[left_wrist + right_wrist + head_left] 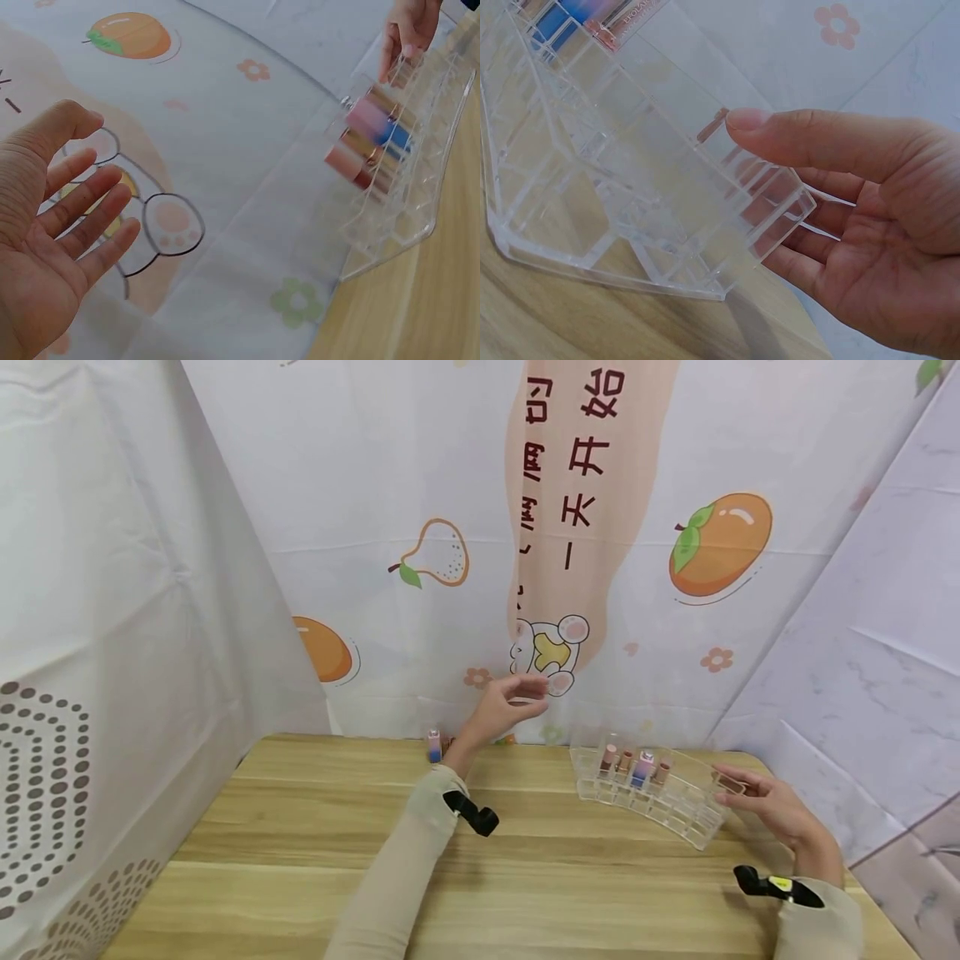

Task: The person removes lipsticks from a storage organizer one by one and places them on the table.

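Observation:
A clear lipstick organizer (681, 817) with stepped compartments stands at the right back of the table. In its back row are several lipsticks, among them a pink-and-blue one (643, 768) and a pinkish-brown one (608, 758). My right hand (776, 808) pinches the organizer's right end, thumb on the near side and fingers behind the clear wall (780, 225). Raised above the back edge, my left hand (504, 708) holds nothing; its fingers (90, 202) are spread and loosely bent. Another pink-and-blue tube (434, 746) stands behind my left wrist, with a smaller item partly hidden beside it.
The wooden table (300, 852) ends against a hanging white cloth (360, 460) printed with fruit and writing. White sheets (135, 568) hang along the left side, and a marbled one (862, 693) along the right.

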Motion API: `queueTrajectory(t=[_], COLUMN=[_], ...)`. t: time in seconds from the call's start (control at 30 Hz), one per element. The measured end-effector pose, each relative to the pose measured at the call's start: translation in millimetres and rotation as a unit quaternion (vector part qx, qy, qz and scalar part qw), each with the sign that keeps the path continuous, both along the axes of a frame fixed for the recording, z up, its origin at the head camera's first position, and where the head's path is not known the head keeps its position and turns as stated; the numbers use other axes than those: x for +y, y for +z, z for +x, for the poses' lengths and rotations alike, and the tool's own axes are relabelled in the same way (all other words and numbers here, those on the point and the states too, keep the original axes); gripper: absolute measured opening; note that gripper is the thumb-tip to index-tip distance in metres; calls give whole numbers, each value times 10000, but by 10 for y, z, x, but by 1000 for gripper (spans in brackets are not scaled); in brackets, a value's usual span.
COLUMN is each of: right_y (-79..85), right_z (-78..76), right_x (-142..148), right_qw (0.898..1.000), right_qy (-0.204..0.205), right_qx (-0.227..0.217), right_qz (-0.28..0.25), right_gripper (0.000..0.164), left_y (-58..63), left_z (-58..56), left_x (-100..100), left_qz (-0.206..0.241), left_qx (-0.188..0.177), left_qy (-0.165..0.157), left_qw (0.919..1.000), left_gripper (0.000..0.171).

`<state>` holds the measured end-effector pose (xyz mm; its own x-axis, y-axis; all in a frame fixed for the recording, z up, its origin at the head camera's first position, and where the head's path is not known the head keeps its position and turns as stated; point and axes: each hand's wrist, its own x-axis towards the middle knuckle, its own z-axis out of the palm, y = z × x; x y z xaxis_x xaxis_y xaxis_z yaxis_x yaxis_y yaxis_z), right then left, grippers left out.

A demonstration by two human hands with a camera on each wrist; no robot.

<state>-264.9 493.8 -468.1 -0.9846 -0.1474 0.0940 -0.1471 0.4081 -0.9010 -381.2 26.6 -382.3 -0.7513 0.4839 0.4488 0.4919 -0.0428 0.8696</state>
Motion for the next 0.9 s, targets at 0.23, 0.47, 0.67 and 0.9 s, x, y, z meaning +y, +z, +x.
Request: queueTrajectory(t=[0.23,0.47,0.67,0.9], right_y=[-13,-21,-6,3], right_z=[1,0,-4,-4], right_x=[8,12,8,-7], right_qw=[10000,10000,10000,10000], right_qy=[-27,20,11,-48], right_qx=[-21,61,7,32], right_qz=[-2,-75,-47,-42], right_gripper=[49,47,48,47], left_y=[-244,-499,-642,-756], left_z=[43,62,66,90], left_x=[340,593,731,885], left_qz=[42,170,242,209], left_qx=[-86,-450,-479,-740], left_qy=[9,-97,-38,226], left_qw=[10000,9988,9986,9968], left_gripper=[39,38,39,35])
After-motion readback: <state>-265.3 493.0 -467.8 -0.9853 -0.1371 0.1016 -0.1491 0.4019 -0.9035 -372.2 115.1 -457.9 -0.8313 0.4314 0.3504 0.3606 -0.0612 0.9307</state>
